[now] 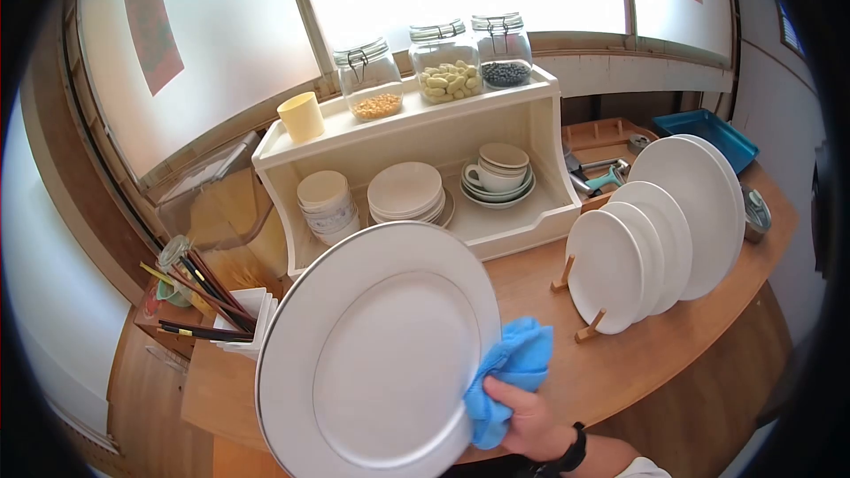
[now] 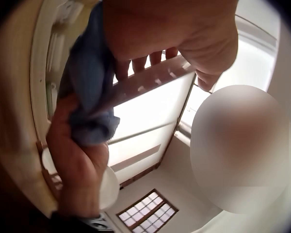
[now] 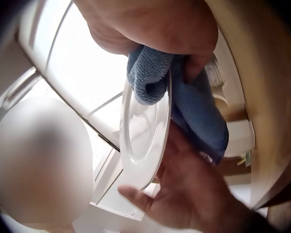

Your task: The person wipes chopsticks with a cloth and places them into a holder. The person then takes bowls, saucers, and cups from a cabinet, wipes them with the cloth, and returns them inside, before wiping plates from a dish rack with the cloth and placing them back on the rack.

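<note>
A large white plate [image 1: 381,345] with a thin dark rim line is tilted up, its face toward the head camera. My right hand [image 1: 531,425], a black watch at the wrist, grips a blue cloth [image 1: 522,363] folded over the plate's right edge. In the right wrist view, the cloth covers both faces of the rim. Behind the plate and hidden from the head view, my left hand [image 3: 184,194] holds it near the rim, thumb by the edge and fingers on the back. The left wrist view shows these fingers [image 2: 140,63] against the plate.
White plates [image 1: 602,274] stand in a wooden rack at right. Behind is a white shelf [image 1: 522,221] with bowls, small plates and a cup, topped by glass jars [image 1: 443,71] and a yellow cup [image 1: 302,117]. Chopsticks [image 1: 217,301] are at left, a blue tray [image 1: 708,137] at back right.
</note>
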A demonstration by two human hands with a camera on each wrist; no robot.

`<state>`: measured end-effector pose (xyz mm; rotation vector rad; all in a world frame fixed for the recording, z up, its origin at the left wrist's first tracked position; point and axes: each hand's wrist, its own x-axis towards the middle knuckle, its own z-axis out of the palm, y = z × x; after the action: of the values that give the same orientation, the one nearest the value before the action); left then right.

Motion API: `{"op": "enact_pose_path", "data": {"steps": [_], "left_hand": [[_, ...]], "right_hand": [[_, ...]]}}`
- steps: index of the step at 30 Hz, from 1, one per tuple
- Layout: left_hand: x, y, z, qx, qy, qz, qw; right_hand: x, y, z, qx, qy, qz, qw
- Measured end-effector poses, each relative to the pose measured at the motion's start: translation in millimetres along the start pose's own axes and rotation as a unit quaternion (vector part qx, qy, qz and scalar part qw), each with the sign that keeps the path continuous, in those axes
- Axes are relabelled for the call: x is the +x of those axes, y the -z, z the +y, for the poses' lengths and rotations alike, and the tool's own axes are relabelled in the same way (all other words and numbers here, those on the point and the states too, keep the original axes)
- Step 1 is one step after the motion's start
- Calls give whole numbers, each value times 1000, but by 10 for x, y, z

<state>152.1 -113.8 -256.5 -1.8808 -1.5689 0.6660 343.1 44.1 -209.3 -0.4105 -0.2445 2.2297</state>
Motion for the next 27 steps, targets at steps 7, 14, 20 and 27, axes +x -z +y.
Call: {"op": "enact_pose_path", "data": {"steps": [7, 14, 20, 27], "left_hand": [[133, -78, -294, -958, 51, 283, -20], [233, 60, -200, -963, 140, 231, -22], [248, 207, -128, -950, 156, 250, -100], [432, 253, -82, -923, -50, 353, -146]], "right_hand": [[-379, -86, -498, -521, 323, -91, 785], [-256, 266, 112, -331, 289, 14, 898], [-275, 101, 254, -227, 337, 23, 913], [-289, 253, 698, -5, 127, -85, 988]]}}
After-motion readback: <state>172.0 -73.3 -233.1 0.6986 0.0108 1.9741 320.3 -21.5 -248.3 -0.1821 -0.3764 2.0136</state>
